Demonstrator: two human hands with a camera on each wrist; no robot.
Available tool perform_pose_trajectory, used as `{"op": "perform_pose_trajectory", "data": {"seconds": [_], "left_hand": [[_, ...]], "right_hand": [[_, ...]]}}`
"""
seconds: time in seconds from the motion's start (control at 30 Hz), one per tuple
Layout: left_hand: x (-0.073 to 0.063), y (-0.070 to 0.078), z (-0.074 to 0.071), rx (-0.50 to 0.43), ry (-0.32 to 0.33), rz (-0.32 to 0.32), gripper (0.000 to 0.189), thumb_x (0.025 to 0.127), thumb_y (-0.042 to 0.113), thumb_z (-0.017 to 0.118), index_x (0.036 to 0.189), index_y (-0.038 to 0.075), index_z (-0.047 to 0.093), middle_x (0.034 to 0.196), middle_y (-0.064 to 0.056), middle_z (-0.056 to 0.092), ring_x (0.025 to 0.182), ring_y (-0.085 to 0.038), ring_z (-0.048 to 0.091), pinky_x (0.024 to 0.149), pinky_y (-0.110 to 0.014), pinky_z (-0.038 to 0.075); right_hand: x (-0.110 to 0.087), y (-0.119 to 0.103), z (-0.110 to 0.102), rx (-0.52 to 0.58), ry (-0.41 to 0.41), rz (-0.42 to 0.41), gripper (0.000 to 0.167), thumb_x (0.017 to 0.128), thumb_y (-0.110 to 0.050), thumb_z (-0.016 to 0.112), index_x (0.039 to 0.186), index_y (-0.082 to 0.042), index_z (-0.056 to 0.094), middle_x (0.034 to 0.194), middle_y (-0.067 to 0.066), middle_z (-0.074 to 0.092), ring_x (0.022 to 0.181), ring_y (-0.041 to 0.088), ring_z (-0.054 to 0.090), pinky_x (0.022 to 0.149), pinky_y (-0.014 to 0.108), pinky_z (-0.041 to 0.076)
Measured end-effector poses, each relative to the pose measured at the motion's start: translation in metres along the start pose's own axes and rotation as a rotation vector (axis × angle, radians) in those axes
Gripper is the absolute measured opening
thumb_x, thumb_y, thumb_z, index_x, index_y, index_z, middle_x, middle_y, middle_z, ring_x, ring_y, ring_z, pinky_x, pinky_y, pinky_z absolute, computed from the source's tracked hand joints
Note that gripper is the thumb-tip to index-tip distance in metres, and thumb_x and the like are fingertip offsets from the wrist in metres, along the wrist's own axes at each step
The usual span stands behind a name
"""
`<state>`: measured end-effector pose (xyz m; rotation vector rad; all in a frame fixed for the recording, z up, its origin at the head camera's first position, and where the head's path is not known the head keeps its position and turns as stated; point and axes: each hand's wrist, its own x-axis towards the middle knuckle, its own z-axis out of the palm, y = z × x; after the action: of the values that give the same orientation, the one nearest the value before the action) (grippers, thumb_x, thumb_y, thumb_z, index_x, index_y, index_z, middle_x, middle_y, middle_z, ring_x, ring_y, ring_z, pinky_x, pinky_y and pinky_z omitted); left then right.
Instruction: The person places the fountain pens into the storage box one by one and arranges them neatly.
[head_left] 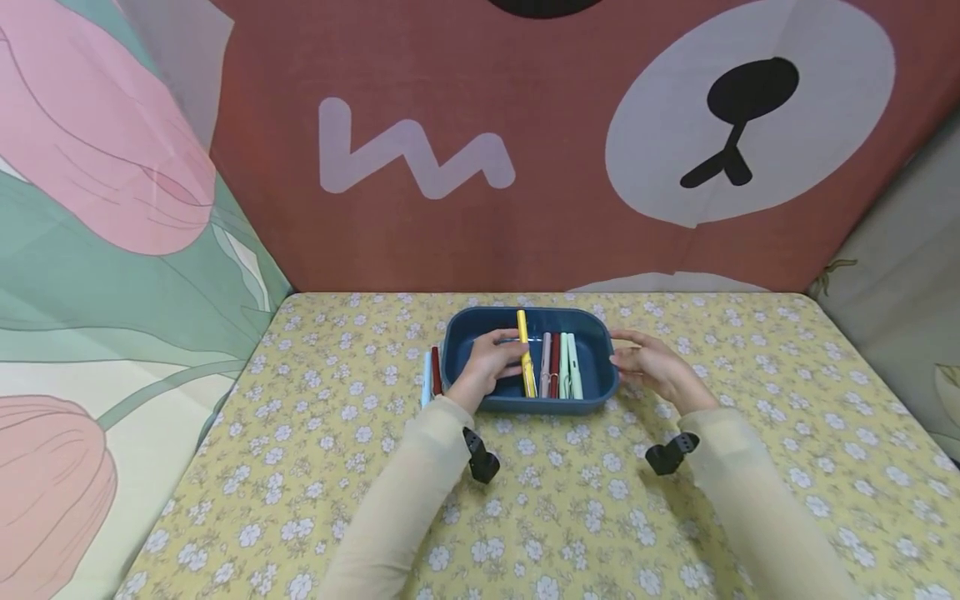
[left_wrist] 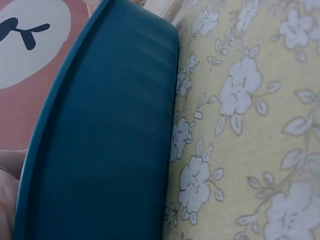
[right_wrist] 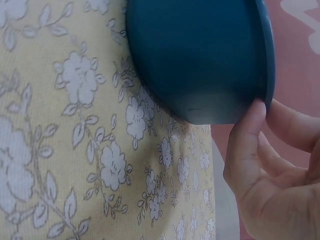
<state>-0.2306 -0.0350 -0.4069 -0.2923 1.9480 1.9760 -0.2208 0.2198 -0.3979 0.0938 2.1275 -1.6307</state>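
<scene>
Yellow floral cloth (head_left: 570,517) | printed red backdrop (head_left: 450,242) | left hand (head_left: 491,362) pinching yellow pen (head_left: 522,325) | right hand (head_left: 657,365) relaxed, touching blue tray (head_left: 540,407)

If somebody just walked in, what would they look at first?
Probably the huge white muzzle and black nose on the reddish backdrop, high on the right in the head view. Next, maybe the bright yellow pen in the left grip, at the dark blue box near the middle, on the flowery yellow cloth.

Blue tray (left_wrist: 105,125) partly outside left-wrist view
</scene>
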Motion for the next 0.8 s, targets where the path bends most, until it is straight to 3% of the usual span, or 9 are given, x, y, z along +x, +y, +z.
{"op": "perform_pose_trajectory", "data": {"seconds": [0.47, 0.67, 0.8], "left_hand": [[0.010, -0.006, 0.002, 0.078, -0.014, -0.030, 0.042, 0.093, 0.007, 0.061, 0.134, 0.005, 0.053, 0.122, -0.018, 0.062, 0.108, -0.028, 0.064, 0.086, -0.033, 0.060], [0.011, -0.006, 0.004, 0.100, -0.004, -0.059, 0.037, 0.091, 0.006, 0.063, 0.128, 0.003, 0.058, 0.115, -0.018, 0.066, 0.100, -0.025, 0.068, 0.081, -0.034, 0.061], [0.011, -0.007, 0.005, 0.114, 0.007, -0.072, 0.034, 0.091, 0.007, 0.064, 0.124, 0.003, 0.060, 0.113, -0.017, 0.067, 0.096, -0.025, 0.069, 0.079, -0.035, 0.062]], "right_hand": [[0.002, -0.003, 0.000, -0.005, 0.014, -0.003, 0.064, 0.097, -0.008, 0.050, 0.153, -0.004, 0.019, 0.094, -0.010, 0.058, 0.075, -0.002, 0.060, 0.072, 0.017, 0.055], [0.002, -0.007, 0.002, -0.073, 0.041, -0.003, 0.063, 0.098, -0.012, 0.051, 0.152, -0.004, 0.020, 0.119, 0.008, 0.055, 0.082, -0.001, 0.061, 0.081, 0.021, 0.056], [0.002, -0.008, 0.004, -0.087, 0.045, 0.006, 0.064, 0.098, -0.012, 0.051, 0.153, -0.004, 0.019, 0.141, 0.025, 0.041, 0.084, -0.002, 0.060, 0.085, 0.023, 0.056]]}}
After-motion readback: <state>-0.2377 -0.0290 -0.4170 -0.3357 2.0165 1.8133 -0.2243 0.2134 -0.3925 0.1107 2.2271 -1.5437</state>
